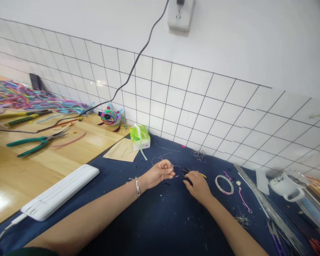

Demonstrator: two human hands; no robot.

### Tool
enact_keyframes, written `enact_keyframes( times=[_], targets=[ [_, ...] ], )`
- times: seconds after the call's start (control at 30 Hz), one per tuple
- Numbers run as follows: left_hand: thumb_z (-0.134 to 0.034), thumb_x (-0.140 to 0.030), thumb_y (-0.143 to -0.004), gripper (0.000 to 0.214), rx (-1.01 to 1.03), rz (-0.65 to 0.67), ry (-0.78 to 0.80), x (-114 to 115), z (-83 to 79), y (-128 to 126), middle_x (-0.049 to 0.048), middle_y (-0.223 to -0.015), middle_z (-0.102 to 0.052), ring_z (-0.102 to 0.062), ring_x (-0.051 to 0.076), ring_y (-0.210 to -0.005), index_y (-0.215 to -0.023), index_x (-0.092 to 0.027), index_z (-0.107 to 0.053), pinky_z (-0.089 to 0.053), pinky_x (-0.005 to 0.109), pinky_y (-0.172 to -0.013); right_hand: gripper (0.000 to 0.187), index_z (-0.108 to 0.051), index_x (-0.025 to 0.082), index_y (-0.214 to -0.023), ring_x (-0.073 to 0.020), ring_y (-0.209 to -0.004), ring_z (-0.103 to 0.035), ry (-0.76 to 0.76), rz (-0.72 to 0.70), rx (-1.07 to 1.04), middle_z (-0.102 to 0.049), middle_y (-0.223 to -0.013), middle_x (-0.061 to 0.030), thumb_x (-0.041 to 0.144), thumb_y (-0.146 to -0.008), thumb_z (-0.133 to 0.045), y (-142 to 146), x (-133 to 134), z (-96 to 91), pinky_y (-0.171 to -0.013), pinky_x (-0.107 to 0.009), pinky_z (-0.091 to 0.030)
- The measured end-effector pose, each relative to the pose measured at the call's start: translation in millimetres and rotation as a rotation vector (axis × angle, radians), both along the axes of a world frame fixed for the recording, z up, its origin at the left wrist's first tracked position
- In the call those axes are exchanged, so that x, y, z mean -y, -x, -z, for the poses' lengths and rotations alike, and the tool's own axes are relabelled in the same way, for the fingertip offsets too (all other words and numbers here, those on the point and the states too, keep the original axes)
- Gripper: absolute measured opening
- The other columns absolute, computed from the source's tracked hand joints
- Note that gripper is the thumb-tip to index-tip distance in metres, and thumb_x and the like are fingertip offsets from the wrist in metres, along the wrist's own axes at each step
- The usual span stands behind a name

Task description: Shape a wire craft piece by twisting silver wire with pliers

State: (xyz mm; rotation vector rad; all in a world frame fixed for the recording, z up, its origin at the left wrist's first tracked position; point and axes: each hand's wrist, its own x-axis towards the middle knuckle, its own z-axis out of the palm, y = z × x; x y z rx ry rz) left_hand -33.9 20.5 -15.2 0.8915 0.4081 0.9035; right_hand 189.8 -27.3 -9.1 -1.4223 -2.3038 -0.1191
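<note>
My left hand [162, 171] is closed in a pinch on a thin wire [156, 159], which loops out behind and to the right of the fingers. A small pink bit [176, 176] shows by its fingertips. Just to the right, my right hand [196, 183] is curled over small pliers with dark tips [186, 170] and a yellow handle end [203, 175]. The fingers cover the middle of this tool. Both hands are low over the dark blue cloth [160, 220], apart from each other.
A white power strip [61, 192] lies at left, with green-handled pliers [41, 143] beyond it. A green tissue pack [140, 137] stands by the tiled wall. At right are a tape roll [216, 183], tangled wire [198, 155], straight wires [266, 202] and a white mug [284, 186].
</note>
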Motion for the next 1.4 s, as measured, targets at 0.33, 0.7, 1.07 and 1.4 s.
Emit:
enact_keyframes(
  times=[0.33,0.7,1.07,1.4],
  targets=[
    [-0.059,-0.021,-0.077,0.013,0.107,-0.243,-0.016,-25,-21.0,52,0.0031,-0.076,-0.059,-0.062,0.012,-0.067,-0.083,-0.014,-0.051,-0.052,0.022,-0.061,0.015,-0.059,0.021,-0.086,-0.0152,-0.088,-0.051,0.141,-0.033,0.049,-0.057,-0.086,-0.0036,0.03,-0.083,-0.047,38,-9,-2.8,-0.082,-0.029,-0.037],
    [-0.061,-0.018,-0.075,0.014,0.17,-0.393,-0.012,-54,-21.5,93,0.0033,-0.072,-0.06,-0.061,0.01,-0.063,-0.086,-0.011,-0.054,-0.052,0.02,-0.058,0.016,-0.06,0.02,-0.089,-0.0128,-0.086,-0.051,0.191,-0.125,0.124,-0.056,-0.087,-0.0033,0.027,-0.085,-0.046,123,-50,-8.8,-0.074,-0.023,-0.037],
    [-0.062,-0.022,-0.074,0.017,0.226,-0.497,-0.014,-58,-26.4,99,0.0019,-0.073,-0.06,-0.061,0.009,-0.063,-0.085,-0.012,-0.055,-0.051,0.018,-0.057,0.017,-0.061,0.017,-0.087,-0.0161,-0.087,-0.049,0.154,-0.344,0.362,-0.057,-0.086,-0.0063,0.02,-0.085,-0.044,181,-44,-13.7,-0.079,-0.028,-0.036],
    [-0.063,-0.023,-0.074,0.018,0.227,-0.516,-0.017,-56,-30.9,102,0.002,-0.071,-0.06,-0.06,0.009,-0.062,-0.087,-0.012,-0.055,-0.049,0.018,-0.056,0.016,-0.059,0.01,-0.082,-0.0205,-0.08,-0.053,0.112,-0.395,0.586,-0.06,-0.081,-0.0135,0.009,-0.081,-0.043,214,-40,-20.5,-0.069,-0.033,-0.038]
  ],
)
